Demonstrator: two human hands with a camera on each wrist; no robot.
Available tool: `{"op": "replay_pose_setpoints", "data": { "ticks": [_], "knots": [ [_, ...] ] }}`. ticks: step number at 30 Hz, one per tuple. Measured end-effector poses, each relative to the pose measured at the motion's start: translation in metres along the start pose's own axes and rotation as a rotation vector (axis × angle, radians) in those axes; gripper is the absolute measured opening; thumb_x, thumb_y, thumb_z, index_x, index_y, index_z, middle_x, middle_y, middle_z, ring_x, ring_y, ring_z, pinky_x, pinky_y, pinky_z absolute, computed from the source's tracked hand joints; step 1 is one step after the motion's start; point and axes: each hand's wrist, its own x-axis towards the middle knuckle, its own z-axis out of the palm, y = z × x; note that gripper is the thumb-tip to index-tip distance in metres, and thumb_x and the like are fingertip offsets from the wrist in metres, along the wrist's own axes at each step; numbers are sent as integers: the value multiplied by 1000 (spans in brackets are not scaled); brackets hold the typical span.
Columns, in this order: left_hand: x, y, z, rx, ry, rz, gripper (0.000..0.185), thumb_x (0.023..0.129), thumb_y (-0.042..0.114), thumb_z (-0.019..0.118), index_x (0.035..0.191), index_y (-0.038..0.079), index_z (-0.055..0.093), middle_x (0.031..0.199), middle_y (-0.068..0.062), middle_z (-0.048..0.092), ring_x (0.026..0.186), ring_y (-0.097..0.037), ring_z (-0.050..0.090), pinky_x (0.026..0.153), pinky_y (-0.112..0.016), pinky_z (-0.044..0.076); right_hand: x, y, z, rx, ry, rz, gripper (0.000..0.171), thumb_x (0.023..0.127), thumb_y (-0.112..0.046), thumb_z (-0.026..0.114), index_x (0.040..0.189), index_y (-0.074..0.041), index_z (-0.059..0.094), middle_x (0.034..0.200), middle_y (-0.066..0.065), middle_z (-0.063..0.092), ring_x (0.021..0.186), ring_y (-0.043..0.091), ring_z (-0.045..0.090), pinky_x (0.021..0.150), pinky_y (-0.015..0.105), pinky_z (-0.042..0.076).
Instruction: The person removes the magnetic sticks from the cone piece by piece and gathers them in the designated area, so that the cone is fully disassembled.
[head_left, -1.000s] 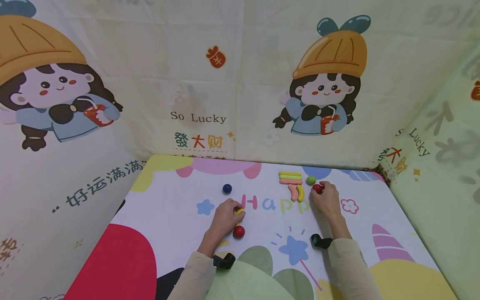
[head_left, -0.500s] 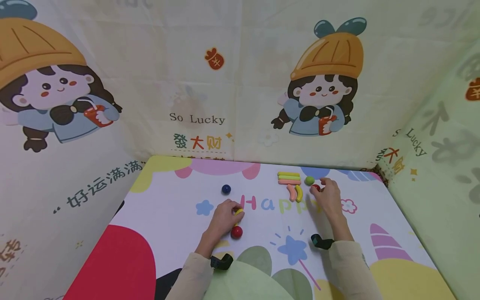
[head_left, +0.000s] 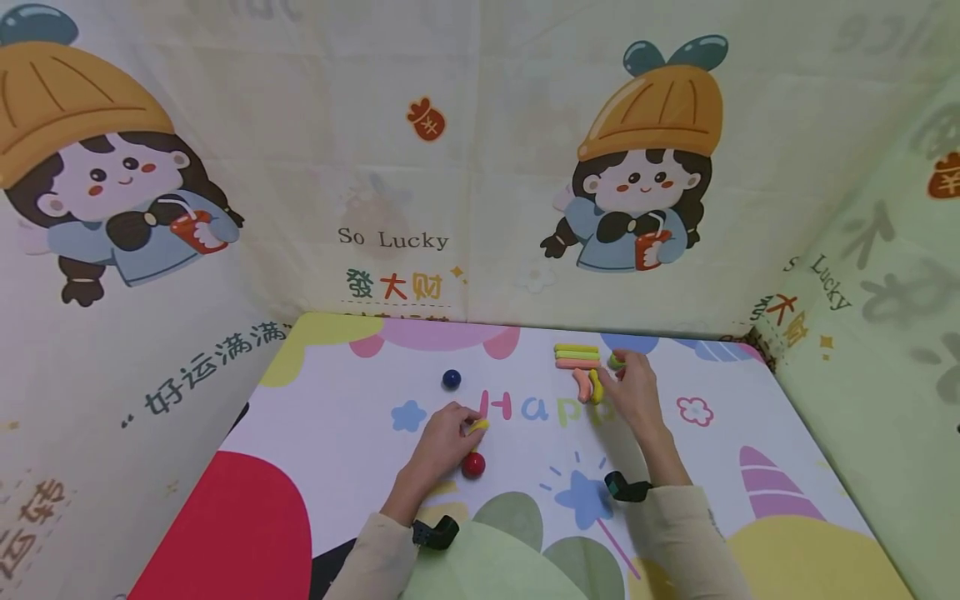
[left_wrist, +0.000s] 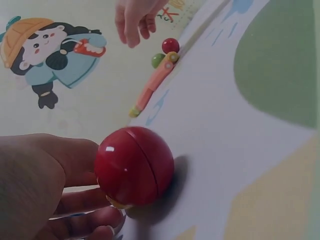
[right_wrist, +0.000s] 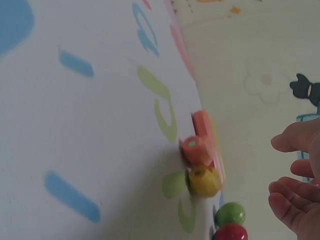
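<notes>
A small yellow piece (head_left: pixel 477 426) is pinched by the fingers of the left hand (head_left: pixel 442 435) on the table (head_left: pixel 337 417). A red ball (head_left: pixel 473 464) lies just beside this hand, close to the thumb in the left wrist view. The right hand (head_left: pixel 633 392) is held over the far side of the table, its fingers (right_wrist: pixel 290 200) loosely spread and gripping nothing in the right wrist view. Just beside it, a curved pink piece (head_left: pixel 582 384) and a curved yellow piece (head_left: pixel 595 387) are placed together. Behind them three sticks (head_left: pixel 577 356) are laid side by side. A green ball (right_wrist: pixel 230 214) and a second red ball (right_wrist: pixel 231 233) are seen near the right hand. A blue ball (head_left: pixel 451 378) rests apart, beyond the left hand.
</notes>
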Motion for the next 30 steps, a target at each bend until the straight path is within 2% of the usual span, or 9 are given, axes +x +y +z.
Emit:
{"op": "replay_pose_setpoints", "data": {
  "ticks": [6,10,14,18,22,27,30],
  "knots": [
    [-13,4,-2,28,32,-13,41,90,27,73,126,7,68,115,-9,62,78,-11,52,65,-20,50,-7,-14,8,47,-20,-65,53,91,-21,70,132,8,55,122,25,58,100,37,58,76,38,49],
    [-22,6,-4,71,47,-45,51,89,33,74,130,4,64,118,-11,60,84,-14,56,77,-29,58,-14,-21,15,62,-53,-75,53,92,-24,70,133,6,55,121,25,58,100,36,58,78,39,52],
    [-30,9,-5,87,24,-84,60,86,42,74,130,2,63,116,-12,59,94,-19,59,88,-39,58,-19,-27,23,60,-74,-85,48,93,-22,68,131,4,57,118,24,59,97,32,58,80,40,54],
    [-37,14,-6,98,-11,-112,67,83,48,76,129,2,63,109,-11,60,85,-16,55,76,-31,57,-24,-31,32,71,-86,-137,44,90,-17,71,127,2,61,115,24,61,93,32,59,80,40,53],
    [-41,19,-7,106,-28,-128,64,80,47,78,122,1,66,96,-7,58,75,-13,49,60,-20,47,-29,-37,40,80,-99,-164,44,87,-15,74,127,1,62,117,24,63,92,35,61,81,44,54],
    [-44,21,-5,85,-41,-156,51,80,40,79,109,0,67,85,-4,56,71,-13,48,54,-19,43,-34,-44,48,31,-163,-115,46,89,-21,73,129,-1,60,121,17,62,94,27,60,80,38,57],
    [-44,22,-3,55,-36,-165,44,80,35,79,104,0,67,81,-3,55,70,-14,48,53,-19,42,-37,-45,52,27,-190,-119,46,89,-21,73,130,-3,60,121,15,62,93,24,59,79,34,57]
  ]
}}
